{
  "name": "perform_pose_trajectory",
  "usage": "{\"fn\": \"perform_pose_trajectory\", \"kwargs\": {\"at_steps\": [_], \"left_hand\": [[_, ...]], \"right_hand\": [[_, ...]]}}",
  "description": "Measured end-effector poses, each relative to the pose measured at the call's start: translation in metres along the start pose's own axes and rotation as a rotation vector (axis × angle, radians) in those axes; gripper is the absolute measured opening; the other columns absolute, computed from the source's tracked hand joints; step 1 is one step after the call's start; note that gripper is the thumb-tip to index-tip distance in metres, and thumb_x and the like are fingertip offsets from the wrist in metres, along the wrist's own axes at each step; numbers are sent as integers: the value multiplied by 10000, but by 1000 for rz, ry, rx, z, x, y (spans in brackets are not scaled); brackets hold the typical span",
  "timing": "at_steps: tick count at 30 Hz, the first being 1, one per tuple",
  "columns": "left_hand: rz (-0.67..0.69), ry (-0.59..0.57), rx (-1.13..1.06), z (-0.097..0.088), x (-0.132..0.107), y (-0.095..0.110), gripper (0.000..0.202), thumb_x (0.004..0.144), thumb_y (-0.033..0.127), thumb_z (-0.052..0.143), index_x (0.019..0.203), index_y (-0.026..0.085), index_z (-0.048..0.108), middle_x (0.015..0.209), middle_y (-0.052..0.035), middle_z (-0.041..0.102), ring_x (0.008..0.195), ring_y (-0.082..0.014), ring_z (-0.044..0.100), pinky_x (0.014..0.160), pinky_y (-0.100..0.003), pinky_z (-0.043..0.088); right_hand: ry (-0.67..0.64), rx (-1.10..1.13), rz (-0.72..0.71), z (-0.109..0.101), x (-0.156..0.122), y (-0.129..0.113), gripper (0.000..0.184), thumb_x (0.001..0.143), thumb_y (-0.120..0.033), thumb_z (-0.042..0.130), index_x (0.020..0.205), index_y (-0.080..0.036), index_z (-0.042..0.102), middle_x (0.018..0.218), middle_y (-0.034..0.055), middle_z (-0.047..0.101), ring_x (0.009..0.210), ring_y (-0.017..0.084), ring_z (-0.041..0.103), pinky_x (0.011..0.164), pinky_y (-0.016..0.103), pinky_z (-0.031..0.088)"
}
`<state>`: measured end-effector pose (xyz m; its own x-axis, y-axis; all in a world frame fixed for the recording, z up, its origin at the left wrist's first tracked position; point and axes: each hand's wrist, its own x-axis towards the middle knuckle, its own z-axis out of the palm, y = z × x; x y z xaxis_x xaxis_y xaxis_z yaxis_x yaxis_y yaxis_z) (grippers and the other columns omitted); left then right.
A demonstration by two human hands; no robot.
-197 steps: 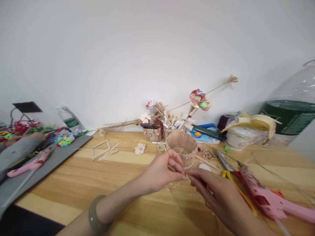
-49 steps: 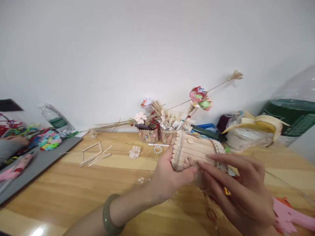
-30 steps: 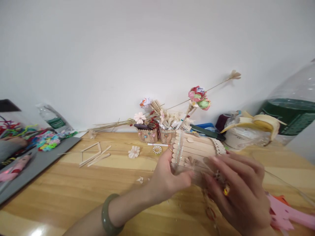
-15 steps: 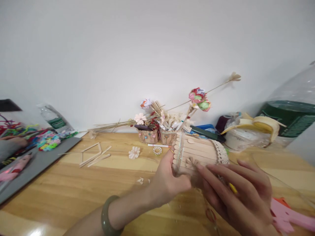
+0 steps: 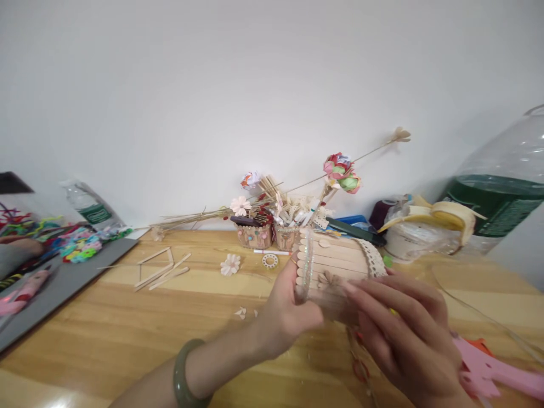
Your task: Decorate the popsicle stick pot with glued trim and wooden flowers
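Head view: stick-clad cup held on its side above the table, both hands together on it.
The left hand is clamped on the left, glass-rimmed end of the stick-clad cup, which lies sideways in the air at mid-scene, its lace band toward the right. The right hand has its fingers stretched out and loosely spread, and one fingertip meets the cup wall just beside the small wooden flower. To do this well, I judge the left grip should stay firm so the cup cannot roll, and the right fingertip should press straight and gently on the flower without sliding it across the sticks. The pink glue gun lies near right on the wooden table.
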<state>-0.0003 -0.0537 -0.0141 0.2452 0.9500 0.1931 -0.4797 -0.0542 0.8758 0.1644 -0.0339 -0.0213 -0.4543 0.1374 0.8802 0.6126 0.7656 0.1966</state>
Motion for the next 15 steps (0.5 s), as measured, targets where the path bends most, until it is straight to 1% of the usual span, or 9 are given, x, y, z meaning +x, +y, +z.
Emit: {"fn": "perform_pose_trajectory", "kwargs": {"at_steps": [2, 4, 7, 11, 15], "left_hand": [[15, -5, -14, -2, 0, -1, 503, 597, 63, 545, 1088, 172, 548, 989, -30, 700, 928, -229, 639, 776, -306, 489], [29, -1, -20, -4, 1, -3, 458, 610, 85, 556, 1060, 173, 565, 993, -29, 699, 947, -235, 631, 774, -308, 486], [28, 15, -10, -6, 1, -4, 420, 614, 121, 600, 1029, 171, 570, 998, -34, 698, 956, -240, 626, 773, -305, 482], [25, 8, 60, -6, 4, -3, 434, 636, 147, 644, 1061, 160, 553, 1024, -50, 688, 971, -225, 625, 827, -300, 473], [0, -10, 133, -2, 7, -1, 457, 634, 170, 681, 1066, 149, 535, 1051, -77, 675, 979, -223, 625, 828, -304, 485]], "right_hand": [[7, 96, 48, 0, 0, 0, 417, 779, -30, 467, 1167, -182, 485, 883, 62, 572, 842, 206, 499, 777, 377, 446], [16, 147, 84, 0, 2, -1, 452, 778, -18, 463, 1202, -174, 451, 911, 69, 545, 856, 205, 497, 766, 366, 436], [-12, 141, 134, 1, 5, -3, 370, 800, -62, 509, 1150, -178, 486, 933, 80, 520, 862, 210, 485, 729, 364, 418], [-86, 140, 187, 4, 9, -5, 281, 817, -146, 574, 1087, -210, 531, 894, 59, 533, 822, 196, 483, 693, 361, 395], [-54, 141, 236, 8, 8, -6, 240, 817, -131, 585, 1021, -255, 570, 841, 27, 552, 760, 168, 499, 652, 346, 389]]}}
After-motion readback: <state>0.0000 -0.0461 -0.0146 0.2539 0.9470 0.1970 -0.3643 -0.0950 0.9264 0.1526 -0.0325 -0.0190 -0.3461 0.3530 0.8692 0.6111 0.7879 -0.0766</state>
